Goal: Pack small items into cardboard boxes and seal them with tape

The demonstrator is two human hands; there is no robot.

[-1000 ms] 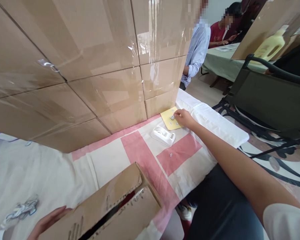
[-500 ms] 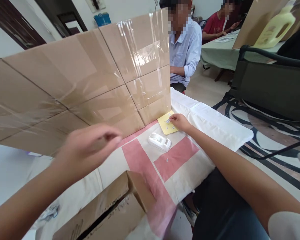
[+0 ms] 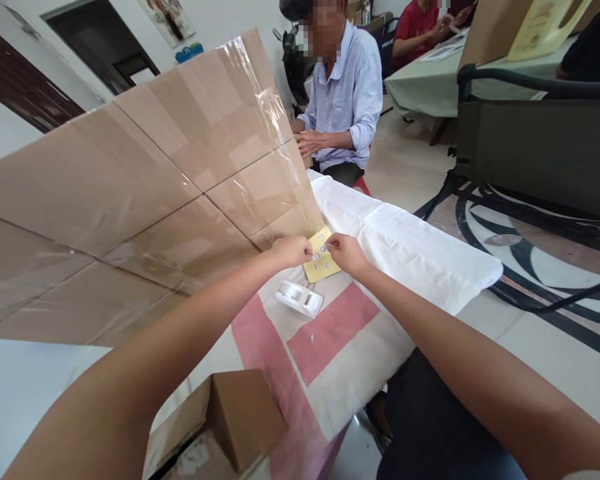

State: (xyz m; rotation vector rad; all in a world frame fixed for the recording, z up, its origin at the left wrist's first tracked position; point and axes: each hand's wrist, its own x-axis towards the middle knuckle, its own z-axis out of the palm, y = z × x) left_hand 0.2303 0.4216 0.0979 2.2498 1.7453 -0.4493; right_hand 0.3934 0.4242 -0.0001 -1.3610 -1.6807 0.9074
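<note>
- Pinching a small pale piece [image 3: 323, 247] between thumb and forefinger, the right hand [image 3: 345, 252] has its fingers drawn narrow over the upper right part of a yellow card [image 3: 325, 268].
- From the opposite side, the left hand [image 3: 296, 251] reaches to the card's left edge, fingers curled in and tips close together; whether they grip anything is too small to tell.
- Between the two sets of fingertips is a narrow gap; more small pale pieces lie on the card beneath and just below them.
- Nearer the wearer than the left fingers sits a white tape dispenser [image 3: 299, 299], with a tiny pale scrap [image 3: 313, 338] farther toward the wearer on the pink-and-cream tablecloth [image 3: 333, 340].
- Left of the left fingers and behind them stands a large taped cardboard panel [image 3: 180, 180]; well apart, toward the wearer, is an open cardboard box [image 3: 250, 417].
- Right of the right fingers spreads a white cloth [image 3: 405, 240]; beyond both hands sits a person in a light blue shirt [image 3: 345, 100].
</note>
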